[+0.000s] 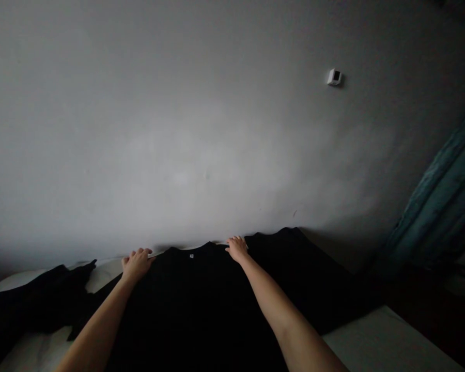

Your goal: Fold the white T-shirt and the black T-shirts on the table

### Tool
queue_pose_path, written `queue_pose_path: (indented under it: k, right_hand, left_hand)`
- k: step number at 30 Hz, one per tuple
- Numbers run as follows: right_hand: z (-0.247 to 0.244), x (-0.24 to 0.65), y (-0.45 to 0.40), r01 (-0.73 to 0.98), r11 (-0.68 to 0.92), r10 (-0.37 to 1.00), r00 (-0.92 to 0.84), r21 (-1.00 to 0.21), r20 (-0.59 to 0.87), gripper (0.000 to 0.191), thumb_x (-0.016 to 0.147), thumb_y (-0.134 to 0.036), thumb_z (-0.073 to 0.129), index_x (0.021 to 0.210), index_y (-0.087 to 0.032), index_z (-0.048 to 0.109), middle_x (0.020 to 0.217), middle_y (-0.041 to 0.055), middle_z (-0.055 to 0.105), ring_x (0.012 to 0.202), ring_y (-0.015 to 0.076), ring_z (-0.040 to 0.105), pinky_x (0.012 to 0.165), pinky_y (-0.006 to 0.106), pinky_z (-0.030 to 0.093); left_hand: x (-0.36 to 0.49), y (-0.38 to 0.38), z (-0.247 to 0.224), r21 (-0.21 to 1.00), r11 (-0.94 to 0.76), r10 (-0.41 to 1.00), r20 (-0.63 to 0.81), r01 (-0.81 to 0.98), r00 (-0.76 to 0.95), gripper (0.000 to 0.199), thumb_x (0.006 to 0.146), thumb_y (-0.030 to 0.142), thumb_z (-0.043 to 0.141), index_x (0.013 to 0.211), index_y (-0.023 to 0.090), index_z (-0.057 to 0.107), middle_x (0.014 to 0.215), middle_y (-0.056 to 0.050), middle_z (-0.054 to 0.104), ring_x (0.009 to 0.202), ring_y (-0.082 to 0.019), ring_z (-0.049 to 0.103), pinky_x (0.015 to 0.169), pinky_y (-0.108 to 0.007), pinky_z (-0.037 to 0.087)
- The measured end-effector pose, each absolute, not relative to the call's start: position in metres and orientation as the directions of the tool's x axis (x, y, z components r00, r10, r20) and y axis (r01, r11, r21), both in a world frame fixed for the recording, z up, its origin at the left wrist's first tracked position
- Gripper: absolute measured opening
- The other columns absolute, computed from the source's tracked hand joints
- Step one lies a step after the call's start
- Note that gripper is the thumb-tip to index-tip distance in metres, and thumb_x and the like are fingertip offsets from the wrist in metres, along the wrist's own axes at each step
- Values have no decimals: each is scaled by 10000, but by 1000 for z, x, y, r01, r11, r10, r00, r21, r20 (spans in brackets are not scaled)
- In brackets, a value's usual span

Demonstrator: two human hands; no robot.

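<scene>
A black shirt lies spread over a light surface, with a small pale label at its neckline. At the shirt's upper left edge is my left hand, its fingers spread and resting on the cloth near the shoulder. My right hand touches the upper right shoulder, fingers apart and palm down. Both arms reach forward over the shirt. The fingertips lie at the far edge, and no cloth is plainly pinched in them.
More dark cloth lies at the left, and another black piece at the right. The light surface meets a grey wall. A small white device is on the wall; a teal curtain hangs right.
</scene>
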State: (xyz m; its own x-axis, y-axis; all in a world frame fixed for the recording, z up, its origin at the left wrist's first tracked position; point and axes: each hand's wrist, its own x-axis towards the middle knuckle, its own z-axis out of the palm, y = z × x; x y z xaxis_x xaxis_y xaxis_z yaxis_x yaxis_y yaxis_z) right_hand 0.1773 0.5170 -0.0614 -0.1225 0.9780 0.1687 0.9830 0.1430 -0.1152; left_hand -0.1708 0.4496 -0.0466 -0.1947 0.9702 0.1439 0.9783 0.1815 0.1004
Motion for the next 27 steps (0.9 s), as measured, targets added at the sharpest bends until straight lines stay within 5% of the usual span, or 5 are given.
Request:
queue_pose_path:
  k: [6, 14, 18, 22, 27]
  right_hand:
    - [-63, 180, 539, 984, 121, 986, -104, -134, 131, 117, 824, -247, 726, 938, -269, 740, 1096, 33, 714, 1127, 216, 575, 958, 321, 361]
    - [-62, 134, 488, 985, -26, 977, 61, -171, 206, 410, 982, -113, 322, 1295, -126, 588, 1389, 198, 520, 1251, 290, 489, 999, 424, 358]
    - [-83, 85, 409, 959, 158, 976, -115, -235, 187, 532, 965, -295, 475, 1475, -162, 396, 1564, 150, 312, 1408, 310, 321, 1099, 465, 288]
    - [-104, 109, 338, 854, 391, 920, -359, -342, 157, 551, 1002, -454, 372, 1513, -249, 335, 1599, 77, 232, 1470, 259, 206, 1179, 479, 151]
    - [-90, 163, 308, 961, -15, 997, 34, -277, 64, 691, 981, -499, 398, 1498, -44, 337, 1575, 224, 195, 1466, 367, 157, 1176, 520, 112]
  left_hand:
    - [-173, 469, -57, 125, 177, 974, 120, 976, -192, 310, 864, 306, 453, 1034, 217, 695, 1101, -121, 699, 1097, -329, 575, 876, -457, 388]
    - [-120, 444, -64, 81, 217, 914, 334, 973, -232, 427, 923, 165, 272, 1200, 95, 590, 1177, -209, 621, 1136, -346, 517, 912, -491, 355]
    - [-64, 403, -89, 46, 94, 931, 351, 995, -104, 490, 930, 200, 311, 1373, 62, 468, 1415, -213, 513, 1285, -326, 459, 1000, -466, 371]
    - [-92, 333, -117, -42, -211, 946, 244, 977, 215, 476, 932, 261, 357, 1381, 249, 516, 1512, -52, 460, 1412, -270, 364, 1113, -462, 329]
    - [-156, 270, -101, -214, -94, 983, 134, 972, 124, 488, 887, 209, 375, 1318, 238, 600, 1505, -89, 458, 1400, -386, 360, 1116, -592, 270]
